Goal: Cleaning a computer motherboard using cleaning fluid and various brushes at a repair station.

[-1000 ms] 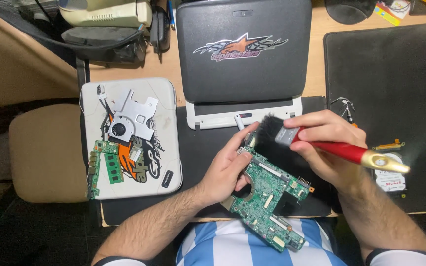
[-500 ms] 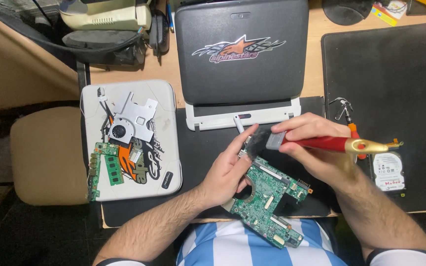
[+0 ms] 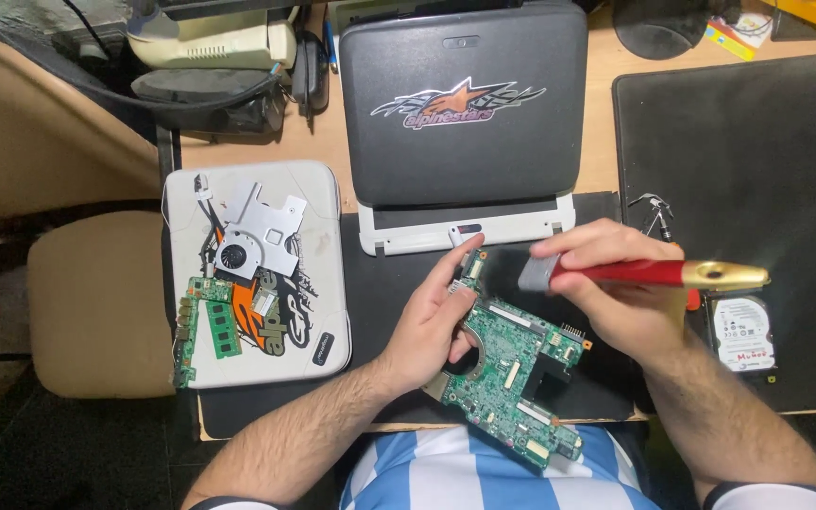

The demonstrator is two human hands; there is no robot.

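The green circuit board [image 3: 512,373] is tilted up over the table's [image 3: 606,142] near edge, so its top end meets the brush [image 3: 616,274]. The left hand [image 3: 432,321] grips the board; the right hand [image 3: 616,293] clasps the brush's red handle. A closed laptop [image 3: 465,113] lies behind, a hard drive [image 3: 741,332] at right.

The flat circuit board [image 3: 507,364] was green, the long-handled brush [image 3: 635,274] red with a gold end, the closed plastic laptop lid [image 3: 465,104] black, and the striped shirt [image 3: 484,472] light-blue-and-white.
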